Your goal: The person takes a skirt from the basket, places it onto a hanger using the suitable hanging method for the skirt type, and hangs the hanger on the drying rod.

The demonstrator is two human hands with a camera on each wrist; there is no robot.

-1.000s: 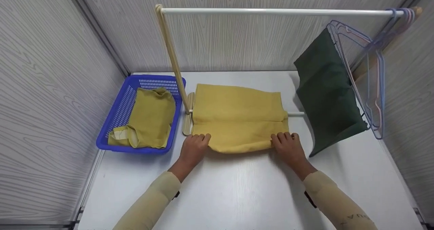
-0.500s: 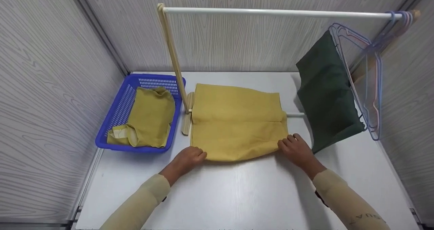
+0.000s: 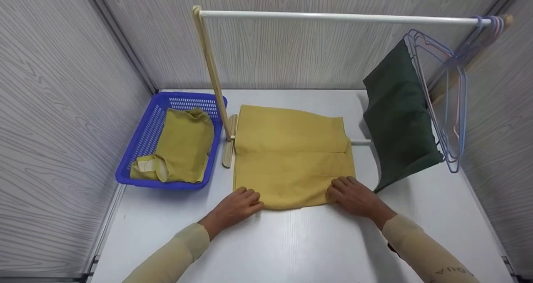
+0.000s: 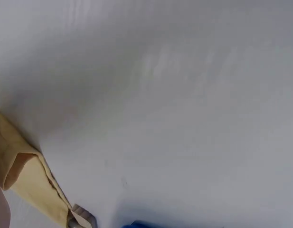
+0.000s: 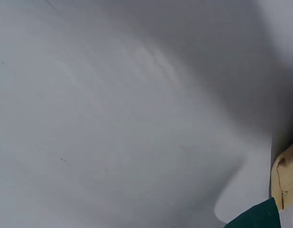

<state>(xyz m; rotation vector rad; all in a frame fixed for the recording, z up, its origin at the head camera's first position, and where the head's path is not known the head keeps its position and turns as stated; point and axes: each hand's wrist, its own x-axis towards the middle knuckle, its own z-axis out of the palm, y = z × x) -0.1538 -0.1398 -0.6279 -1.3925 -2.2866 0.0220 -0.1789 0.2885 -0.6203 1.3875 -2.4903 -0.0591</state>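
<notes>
In the head view a yellow cloth (image 3: 291,149) lies spread on the white table, creased across its middle. My left hand (image 3: 237,206) grips its near left corner with curled fingers. My right hand (image 3: 354,197) pinches the near edge towards the right, fingertips over the fabric. Between the hands the near edge looks rounded. The left wrist view shows a folded-over part of the yellow cloth (image 4: 37,185) at lower left. Only a small bit of that cloth (image 5: 286,180) appears at the right border of the right wrist view.
A blue basket (image 3: 125,158) at left holds an olive-yellow garment (image 3: 185,145). A wooden rack post (image 3: 212,74) carries a white rod (image 3: 333,16) over the table. Several hangers (image 3: 458,108) hang at right, beside a dark green cloth (image 3: 399,112).
Both hands have moved towards the person, drawing the cloth's near edge down the table. Most recently the right hand has shifted slightly left. The basket has stayed put.
</notes>
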